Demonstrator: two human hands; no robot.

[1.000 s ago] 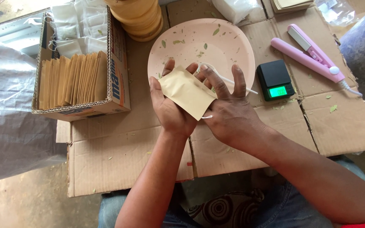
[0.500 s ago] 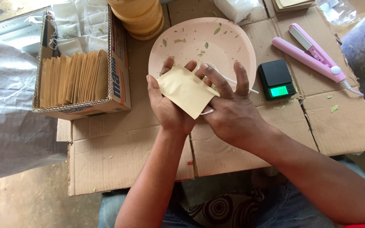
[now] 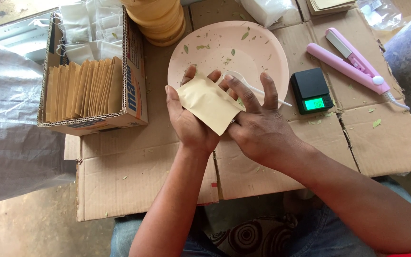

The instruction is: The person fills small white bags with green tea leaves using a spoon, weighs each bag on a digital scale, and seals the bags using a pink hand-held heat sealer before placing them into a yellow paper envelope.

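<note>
surface: flattened cardboard sheets [image 3: 139,162] strewn with dry leaf bits, over a bare dusty floor [image 3: 24,228]
left hand [image 3: 191,119]: fingers cradle the tan paper pouch [image 3: 208,102]
right hand [image 3: 258,123]: fingers spread flat on the pouch edge
pouch: above the pink plate [image 3: 234,47] rim
nearby: scale [image 3: 311,90], box of pouches [image 3: 86,85]

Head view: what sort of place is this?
Likely an informal packing spot for dried leaves: a flattened cardboard surface, a box of paper pouches, a small scale and a pink sealer.
</note>
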